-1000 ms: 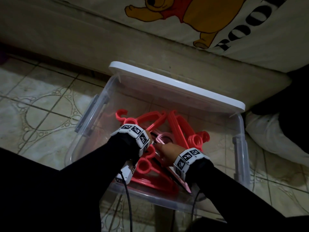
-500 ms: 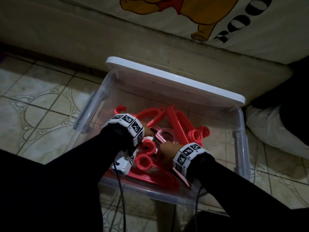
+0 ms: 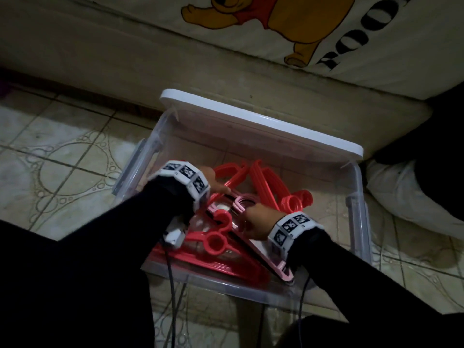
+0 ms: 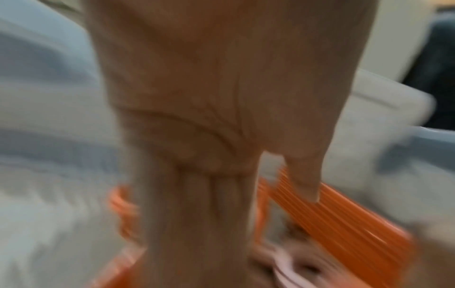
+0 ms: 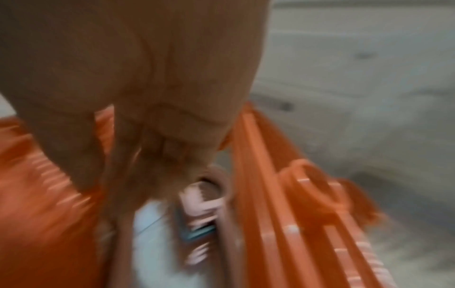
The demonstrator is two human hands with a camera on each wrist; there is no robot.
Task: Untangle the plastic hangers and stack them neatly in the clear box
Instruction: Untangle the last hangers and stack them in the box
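The clear rectangular plastic storage box (image 3: pixel 356 222) is set on the patterned tiled floor (image 3: pixel 62 159), its far side close against a beige mattress edge (image 3: pixel 125 59). A white flat lid (image 3: pixel 263 126) is seen propped along the far rim, so the opening is bounded there by the lid, on the left by a grey latch handle (image 3: pixel 130 169), and on the right by the bare wall of the box. Open room is left in the far part of the box, where the see-through bottom is visible between lid and contents.

Inside, the red plastic hangers (image 3: pixel 263 182) are found in two groups: one bundle leaning toward the far right with its round hooks (image 3: pixel 296 202) together, and a flatter pile (image 3: pixel 213 257) along the near wall. A pale pink plastic hanger (image 3: pixel 283 270) lies across them, its hook near the middle.

The left hand (image 3: pixel 213 182) is reached into the box from the left, fingers (image 4: pixel 197 214) held straight and together (the view is blurred), resting on a red hanger arm. The right hand (image 3: pixel 258 219) is placed at the pink hanger's hook, fingers (image 5: pixel 157 155) curled around it; the wrist view is smeared.

Around the box, a cream sheet with a yellow cartoon bear print (image 3: pixel 251 18) is draped over the mattress, and a pale cushion (image 3: pixel 406 194) lies right of the box.
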